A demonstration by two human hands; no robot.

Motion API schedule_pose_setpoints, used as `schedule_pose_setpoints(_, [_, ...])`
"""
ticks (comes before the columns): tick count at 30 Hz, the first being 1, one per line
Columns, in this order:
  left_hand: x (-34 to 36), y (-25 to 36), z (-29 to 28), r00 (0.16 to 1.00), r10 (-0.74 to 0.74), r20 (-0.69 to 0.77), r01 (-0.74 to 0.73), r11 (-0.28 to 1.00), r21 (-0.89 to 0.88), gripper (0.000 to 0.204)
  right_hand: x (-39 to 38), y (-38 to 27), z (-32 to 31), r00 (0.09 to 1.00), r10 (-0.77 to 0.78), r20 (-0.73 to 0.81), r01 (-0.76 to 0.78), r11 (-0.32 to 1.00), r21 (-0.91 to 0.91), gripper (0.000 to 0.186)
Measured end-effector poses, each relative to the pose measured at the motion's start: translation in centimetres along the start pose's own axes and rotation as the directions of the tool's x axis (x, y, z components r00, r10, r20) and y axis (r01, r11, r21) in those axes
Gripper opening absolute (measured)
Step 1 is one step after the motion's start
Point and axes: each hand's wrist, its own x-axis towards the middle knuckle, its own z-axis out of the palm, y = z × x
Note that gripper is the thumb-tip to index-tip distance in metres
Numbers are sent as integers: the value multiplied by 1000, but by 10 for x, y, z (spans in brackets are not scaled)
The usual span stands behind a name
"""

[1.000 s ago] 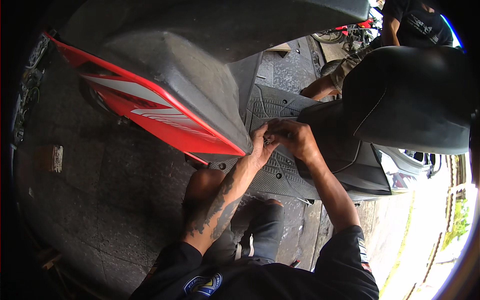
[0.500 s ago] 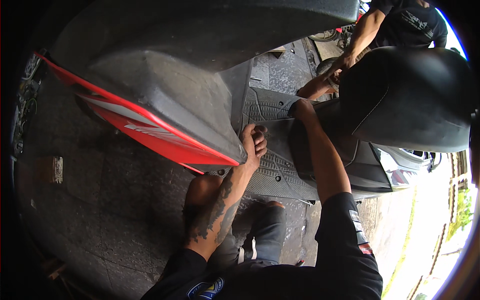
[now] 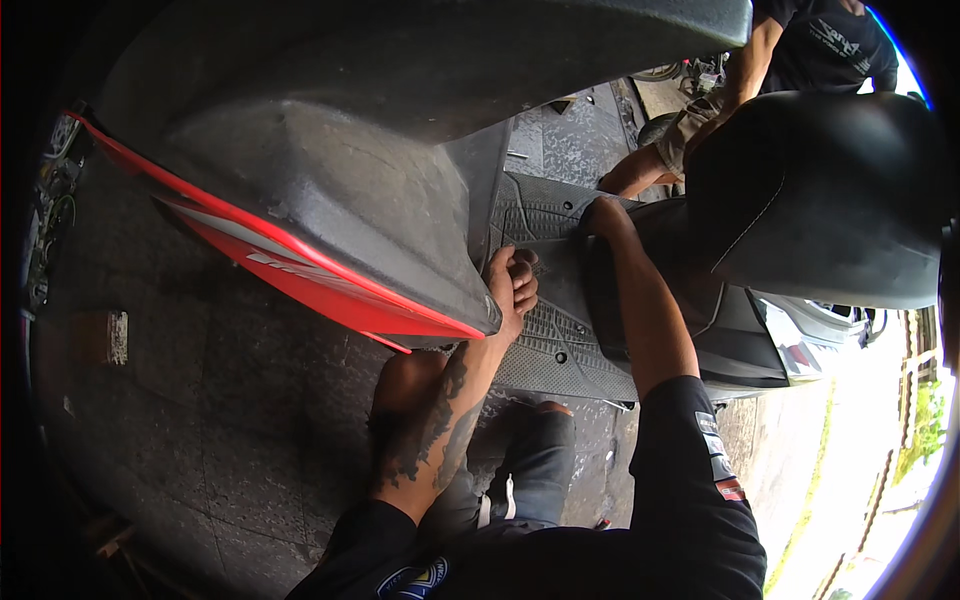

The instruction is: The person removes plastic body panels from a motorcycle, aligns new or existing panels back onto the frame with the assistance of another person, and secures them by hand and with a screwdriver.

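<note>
A scooter stands across my view, its red and dark grey front panel [image 3: 340, 290] on the left and its black seat [image 3: 820, 200] on the right. My left hand [image 3: 514, 283] is closed just beside the panel's lower corner, above the grey ribbed footboard [image 3: 560, 350]. Whatever its curled fingers hold, if anything, is hidden. Reaching over the footboard in front of the seat, my right hand [image 3: 606, 218] rests against the dark body cover near the far side. Its fingers are out of sight.
Across the scooter, another person in a black shirt [image 3: 835, 45] crouches behind the seat with an arm lowered. A wooden block [image 3: 117, 338] lies on the dark floor at left. Near the far wheel side is a thin metal rod [image 3: 517, 155]. Bright daylight comes from the right.
The other person's arm has drawn back behind the seat and their knee shows more. The scooter has shifted slightly in view. My hands keep nearly the same places.
</note>
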Motion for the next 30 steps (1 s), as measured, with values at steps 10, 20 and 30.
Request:
schedule_pose_setpoints(10, [1,1,0,1000,8,-6,-8,1000,-20,31,15,17,15,1000,-6,-24,6,1000,-18,41])
schedule_pose_setpoints(20, [0,4,-4,1000,14,7,-14,1000,-15,30,-2,-6,4,1000,-15,-11,15,999,-40,34])
schedule_pose_setpoints(30, [-1,0,-2,1000,10,28,-9,1000,-29,31,-17,-4,5,981,81,-179,-72,996,60,16])
